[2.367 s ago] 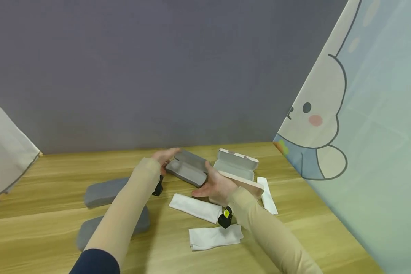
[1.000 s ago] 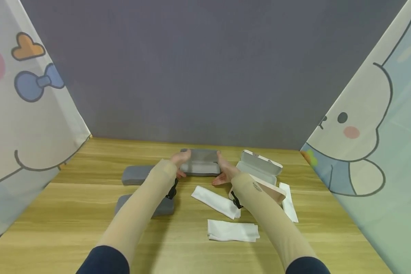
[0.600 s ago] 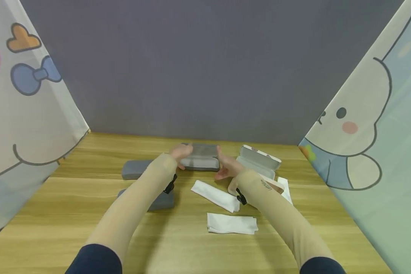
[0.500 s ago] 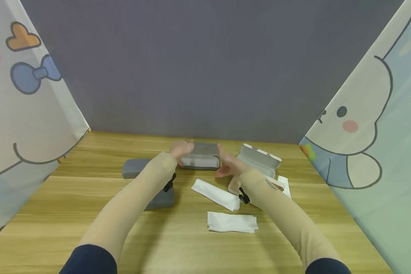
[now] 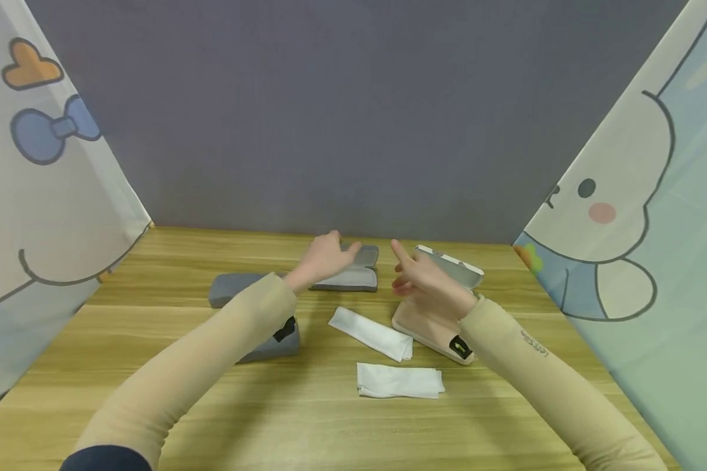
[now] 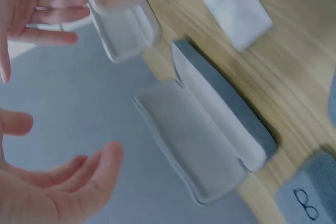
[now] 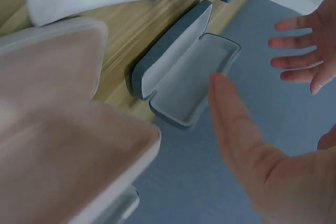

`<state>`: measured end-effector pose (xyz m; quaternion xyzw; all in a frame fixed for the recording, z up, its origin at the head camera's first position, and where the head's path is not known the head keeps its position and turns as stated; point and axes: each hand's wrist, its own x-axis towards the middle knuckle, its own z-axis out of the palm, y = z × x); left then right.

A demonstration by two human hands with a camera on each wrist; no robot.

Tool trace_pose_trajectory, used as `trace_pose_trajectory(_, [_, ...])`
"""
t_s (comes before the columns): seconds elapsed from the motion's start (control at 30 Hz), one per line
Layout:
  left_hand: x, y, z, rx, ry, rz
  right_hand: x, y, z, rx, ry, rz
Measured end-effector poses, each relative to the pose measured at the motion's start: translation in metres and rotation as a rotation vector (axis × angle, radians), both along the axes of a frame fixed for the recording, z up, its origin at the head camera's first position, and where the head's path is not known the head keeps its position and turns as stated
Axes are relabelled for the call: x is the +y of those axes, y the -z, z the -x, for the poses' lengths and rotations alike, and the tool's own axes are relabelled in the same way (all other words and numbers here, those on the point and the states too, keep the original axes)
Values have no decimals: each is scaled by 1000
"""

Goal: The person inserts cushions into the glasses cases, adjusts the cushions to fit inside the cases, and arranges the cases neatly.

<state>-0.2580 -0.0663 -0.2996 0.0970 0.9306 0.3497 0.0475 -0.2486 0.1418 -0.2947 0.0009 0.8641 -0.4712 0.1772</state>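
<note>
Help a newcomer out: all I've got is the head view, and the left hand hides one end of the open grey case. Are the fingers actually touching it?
Observer: No. The left wrist view shows a clear gap between the left hand and the open case.

Operator: Oh, I'd have guessed they met! And the closed grey cases look plain to me. Is there any picture on them?

Observer: On one, yes: in the lower right corner of the left wrist view, a closed case has a small dark glasses drawing on it.
</note>
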Motion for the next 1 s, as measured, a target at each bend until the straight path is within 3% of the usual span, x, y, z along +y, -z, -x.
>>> trace_pose_trajectory(0.23, [12, 1, -29, 118, 157, -3, 29, -1, -26, 218, -72, -207])
trace_pose_trajectory(0.43, [18, 15, -51, 278, 301, 99, 48, 10, -48, 388, -99, -335])
trace_pose_trajectory(0.5, [19, 21, -57, 302, 334, 137, 52, 14, -55, 426, -109, -356])
trace_pose_trajectory(0.7, [21, 40, -73, 239, 389, 206, 62, 28, -76, 447, -133, -378])
trace_pose_trajectory(1.0, [26, 65, -89, 156, 460, 268, 72, 60, -94, 474, -317, -339])
